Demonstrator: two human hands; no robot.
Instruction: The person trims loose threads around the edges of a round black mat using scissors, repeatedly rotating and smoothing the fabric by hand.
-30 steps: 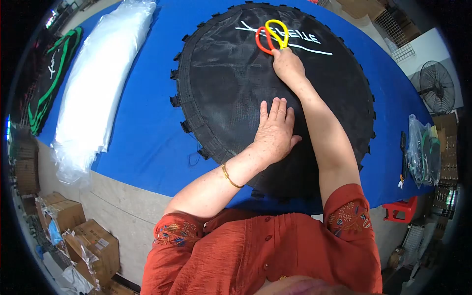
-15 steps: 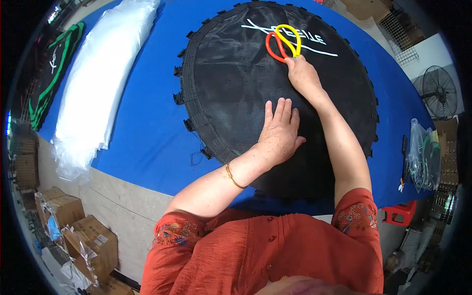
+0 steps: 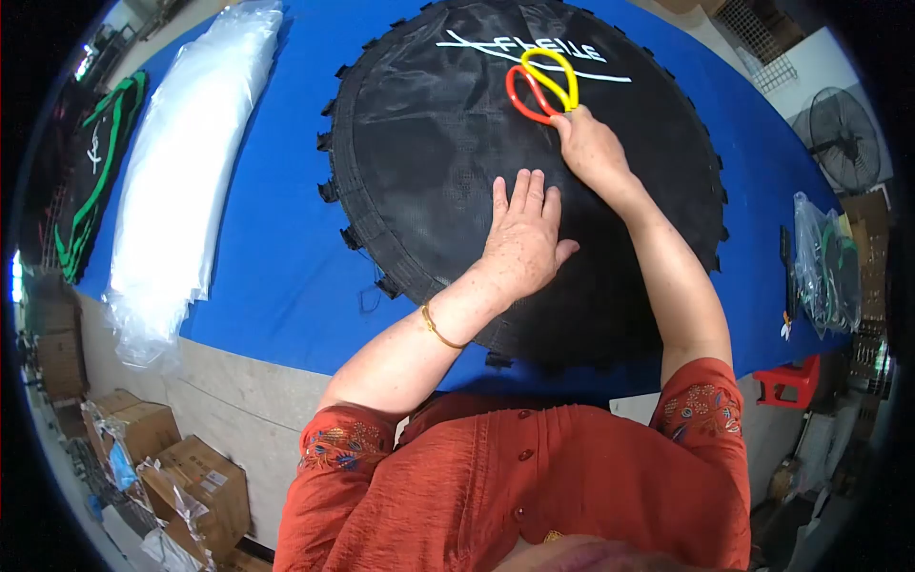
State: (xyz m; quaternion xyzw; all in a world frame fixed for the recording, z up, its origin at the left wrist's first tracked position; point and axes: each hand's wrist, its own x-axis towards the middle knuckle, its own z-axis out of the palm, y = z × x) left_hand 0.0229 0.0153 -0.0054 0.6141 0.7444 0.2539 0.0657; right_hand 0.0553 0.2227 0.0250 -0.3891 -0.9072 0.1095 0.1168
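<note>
A large round black trampoline mat (image 3: 419,143) with white lettering and tabs around its rim lies flat in front of me. My left hand (image 3: 522,243) rests palm down on it, fingers stretched out. Above the mat's upper middle, my right hand (image 3: 593,151) is closed around the blade end of a pair of scissors (image 3: 573,98). Their red and yellow handles point away from me, and most of the blades are hidden by the hand. Loose threads hang at the mat's left edge.
The mat lies on a blue table (image 3: 276,219). Clear plastic sheets (image 3: 181,181) and a green-edged black mat (image 3: 95,172) lie at the left. Bagged items (image 3: 827,272) are on the right, with a fan (image 3: 843,138) beyond. Cardboard boxes (image 3: 200,491) and a red stool (image 3: 789,381) stand below.
The mat has shifted slightly left and away in view. My left hand has moved a little left and up with it. The scissors stay in my right hand, turned slightly.
</note>
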